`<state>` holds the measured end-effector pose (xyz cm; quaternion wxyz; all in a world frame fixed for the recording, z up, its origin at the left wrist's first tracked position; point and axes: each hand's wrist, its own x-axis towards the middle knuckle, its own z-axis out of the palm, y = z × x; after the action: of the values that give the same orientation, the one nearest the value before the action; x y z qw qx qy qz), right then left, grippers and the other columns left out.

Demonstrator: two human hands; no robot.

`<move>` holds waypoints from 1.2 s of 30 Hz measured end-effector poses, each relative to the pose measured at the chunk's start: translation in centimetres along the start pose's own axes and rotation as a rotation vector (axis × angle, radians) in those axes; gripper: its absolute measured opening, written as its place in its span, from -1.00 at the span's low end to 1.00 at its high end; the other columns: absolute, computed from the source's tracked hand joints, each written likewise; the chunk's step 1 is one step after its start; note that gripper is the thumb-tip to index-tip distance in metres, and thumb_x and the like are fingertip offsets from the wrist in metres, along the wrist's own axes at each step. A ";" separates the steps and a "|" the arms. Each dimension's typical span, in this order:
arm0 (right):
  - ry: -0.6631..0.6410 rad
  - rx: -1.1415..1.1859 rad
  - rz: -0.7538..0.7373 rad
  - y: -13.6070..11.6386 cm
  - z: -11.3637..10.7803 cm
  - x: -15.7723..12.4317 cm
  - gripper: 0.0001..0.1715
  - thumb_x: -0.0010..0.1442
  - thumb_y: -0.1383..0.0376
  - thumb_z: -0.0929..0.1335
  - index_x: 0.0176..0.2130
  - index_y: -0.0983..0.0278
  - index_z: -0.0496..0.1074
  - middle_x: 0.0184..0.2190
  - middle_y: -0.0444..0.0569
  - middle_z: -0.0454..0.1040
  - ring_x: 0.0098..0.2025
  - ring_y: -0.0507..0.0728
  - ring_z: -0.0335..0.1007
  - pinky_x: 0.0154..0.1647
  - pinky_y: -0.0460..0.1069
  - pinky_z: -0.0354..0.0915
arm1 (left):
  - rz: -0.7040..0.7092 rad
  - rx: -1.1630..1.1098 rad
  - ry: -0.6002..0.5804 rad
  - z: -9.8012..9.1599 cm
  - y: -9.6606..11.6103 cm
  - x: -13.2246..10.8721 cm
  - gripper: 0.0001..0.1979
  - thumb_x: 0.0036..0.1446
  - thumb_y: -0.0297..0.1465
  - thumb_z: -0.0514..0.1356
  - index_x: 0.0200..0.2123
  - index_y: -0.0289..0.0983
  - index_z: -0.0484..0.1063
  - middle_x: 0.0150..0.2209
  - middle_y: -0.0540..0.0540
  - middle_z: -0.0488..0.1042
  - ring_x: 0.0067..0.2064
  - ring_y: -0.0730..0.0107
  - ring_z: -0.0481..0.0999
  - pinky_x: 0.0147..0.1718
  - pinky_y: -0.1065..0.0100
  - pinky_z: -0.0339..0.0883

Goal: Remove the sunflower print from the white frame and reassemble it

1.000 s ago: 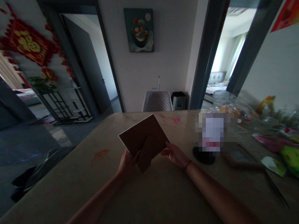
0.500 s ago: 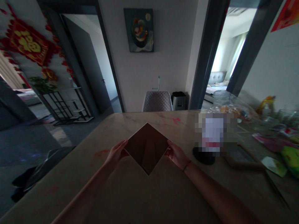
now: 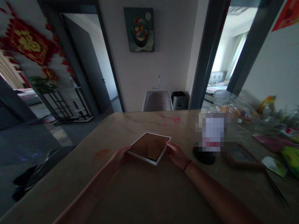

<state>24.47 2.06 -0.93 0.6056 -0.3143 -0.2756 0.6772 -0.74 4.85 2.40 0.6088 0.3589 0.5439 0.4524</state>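
Between my two hands is a picture frame point(image 3: 140, 147), its brown back with a fold-out stand facing me and a white edge around it. It is held tilted above the table, one corner toward me. My left hand point(image 3: 121, 155) is closed on its left corner, fingers partly hidden under it. At the right side my right hand point(image 3: 174, 151) grips the edge, thumb on top; a thin dark band circles that wrist. The frame's front side is hidden from view.
Right of my hands, a blurred-out item point(image 3: 213, 130) stands on a round black base point(image 3: 204, 155). Beyond it lie a brown frame point(image 3: 245, 160), a clear plastic bag point(image 3: 230, 102) and a green packet point(image 3: 291, 158). A quilted chair point(image 3: 157, 101) stands behind the table point(image 3: 112, 127).
The picture frame has tipped flatter and turned, so its white side edge now shows. Its far corner has dropped lower. Both hands keep hold, the left shifting slightly toward the right.
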 end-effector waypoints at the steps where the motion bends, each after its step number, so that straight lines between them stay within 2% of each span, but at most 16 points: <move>1: -0.007 -0.025 -0.008 0.0 0.1 -0.1 -0.77 -0.12 0.21 0.44 -0.53 0.29 0.35 -0.61 -0.20 0.37 -0.56 -0.03 0.31 -0.48 -0.11 0.29 | 0.009 0.018 0.014 0.1 0.0 0.0 -0.89 -0.02 -0.46 0.17 -0.55 -0.35 0.35 -0.69 0.01 0.34 -0.63 0.43 0.39 -0.58 0.37 0.43; 4: -0.046 -0.111 -0.056 0.1 0.3 -0.3 -0.76 -0.10 0.20 0.42 -0.40 0.28 0.39 -0.49 -0.15 0.44 -0.45 0.03 0.39 -0.39 -0.06 0.31 | 0.052 0.091 0.054 0.3 -0.2 0.2 -0.88 0.02 -0.46 0.12 -0.54 -0.34 0.32 -0.67 0.01 0.34 -0.62 0.45 0.39 -0.54 0.37 0.44; 6: -0.056 -0.190 -0.093 0.3 0.3 -0.3 -0.66 -0.10 0.21 0.41 -0.27 0.27 0.39 -0.38 -0.09 0.47 -0.35 0.08 0.42 -0.34 -0.03 0.32 | 0.084 0.155 0.070 0.4 -0.4 0.2 -0.89 0.04 -0.45 0.10 -0.50 -0.33 0.32 -0.64 0.00 0.36 -0.60 0.44 0.41 -0.52 0.35 0.43; 10: 0.111 -0.351 -0.166 1.1 -0.1 0.2 -0.53 -0.08 0.26 0.35 -0.10 0.24 0.33 -0.18 0.02 0.46 -0.17 0.15 0.41 -0.23 0.02 0.33 | 0.159 0.347 0.103 0.7 -1.0 0.2 -0.84 0.06 -0.37 0.07 -0.37 -0.33 0.37 -0.57 -0.02 0.41 -0.55 0.35 0.46 -0.53 0.32 0.39; 12: 0.137 -0.483 -0.224 1.5 -0.4 0.4 -0.53 -0.04 0.28 0.30 -0.07 0.23 0.33 -0.12 0.03 0.44 -0.11 0.16 0.38 -0.15 0.06 0.31 | 0.215 0.440 0.129 0.9 -1.4 -0.1 -0.80 0.05 -0.33 0.07 -0.31 -0.31 0.40 -0.50 -0.04 0.44 -0.44 0.28 0.49 -0.45 0.30 0.37; 14: 0.148 -0.675 -0.318 1.7 -0.8 0.6 -0.57 -0.02 0.30 0.25 -0.09 0.24 0.36 -0.11 0.04 0.44 -0.07 0.16 0.36 -0.06 0.10 0.26 | 0.301 0.547 0.166 1.1 -1.7 -0.6 -0.74 0.06 -0.29 0.07 -0.21 -0.26 0.40 -0.32 -0.09 0.49 -0.23 0.21 0.49 -0.25 0.26 0.33; 15: 0.165 -0.769 -0.378 1.7 -1.0 0.6 -0.59 0.00 0.30 0.23 -0.12 0.25 0.39 -0.11 0.04 0.44 -0.05 0.16 0.34 -0.02 0.11 0.22 | 0.363 0.630 0.192 1.2 -1.9 -0.8 -0.71 0.06 -0.27 0.06 -0.16 -0.24 0.39 -0.21 -0.11 0.48 -0.12 0.18 0.44 -0.14 0.22 0.27; 17: 0.224 -0.913 -0.502 1.7 -1.1 0.5 -0.63 0.06 0.27 0.18 -0.16 0.26 0.41 -0.12 0.04 0.45 -0.03 0.15 0.31 0.04 0.10 0.18 | 0.561 0.973 0.224 1.4 -2.2 -1.3 -0.62 0.10 -0.21 0.01 -0.08 -0.27 0.35 -0.07 -0.17 0.43 0.00 0.13 0.35 -0.01 0.17 0.15; 19: 0.262 -0.997 -0.600 1.6 -1.1 0.2 -0.61 0.15 0.23 0.12 -0.19 0.25 0.41 -0.15 0.03 0.45 -0.04 0.12 0.32 0.04 0.09 0.18 | 0.713 1.260 0.204 1.5 -2.5 -1.6 -0.55 0.13 -0.16 -0.05 -0.04 -0.32 0.32 -0.03 -0.22 0.39 0.03 0.12 0.32 0.03 0.16 0.10; 21: 0.261 -1.079 -0.655 1.5 -0.9 -0.1 -0.56 0.21 0.18 0.06 -0.20 0.24 0.40 -0.20 0.02 0.46 -0.09 0.11 0.34 0.00 0.08 0.21 | 0.775 1.408 0.175 1.7 -2.8 -1.8 -0.49 0.13 -0.11 -0.07 -0.03 -0.36 0.31 -0.04 -0.24 0.39 0.01 0.13 0.32 0.02 0.17 0.12; 25: 0.213 -1.263 -0.692 1.7 -0.5 -0.5 -0.60 0.19 0.11 0.14 -0.16 0.28 0.36 -0.20 0.06 0.43 -0.11 0.14 0.34 -0.04 0.06 0.23 | 0.809 1.543 0.193 2.0 -3.3 -2.2 -0.38 0.07 0.00 -0.03 0.01 -0.37 0.27 -0.02 -0.26 0.36 0.00 0.10 0.31 -0.03 0.18 0.16; 28: 0.247 -1.383 -0.693 2.0 -0.4 -0.6 -0.63 0.17 0.14 0.17 -0.15 0.30 0.35 -0.18 0.09 0.42 -0.09 0.16 0.31 -0.04 0.07 0.22 | 0.792 1.612 0.219 2.3 -3.4 -2.6 -0.34 0.05 0.02 -0.02 0.01 -0.40 0.26 -0.02 -0.28 0.35 -0.01 0.08 0.31 -0.05 0.18 0.16; 32: 0.274 -1.505 -0.662 1.8 -0.4 -0.8 -0.65 0.17 0.16 0.17 -0.20 0.30 0.38 -0.24 0.08 0.44 -0.12 0.19 0.31 -0.06 0.09 0.21 | 0.789 1.664 0.244 2.8 -3.1 -3.4 -0.42 0.11 -0.02 -0.06 -0.05 -0.39 0.32 -0.08 -0.25 0.40 -0.06 0.12 0.34 -0.10 0.18 0.18; 36: 0.280 -1.536 -0.663 1.5 0.0 -1.2 -0.59 0.14 0.09 0.20 -0.18 0.32 0.37 -0.20 0.11 0.42 -0.09 0.21 0.29 -0.03 0.13 0.19 | 0.879 1.679 0.293 3.2 -3.0 -4.2 -0.61 0.14 -0.14 -0.02 -0.24 -0.32 0.42 -0.05 -0.23 0.39 -0.05 0.11 0.34 -0.08 0.15 0.16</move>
<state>23.58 0.71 -1.89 0.4196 -0.6223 -0.6594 0.0441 2.89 0.11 1.53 -0.1453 0.7899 0.5782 0.1435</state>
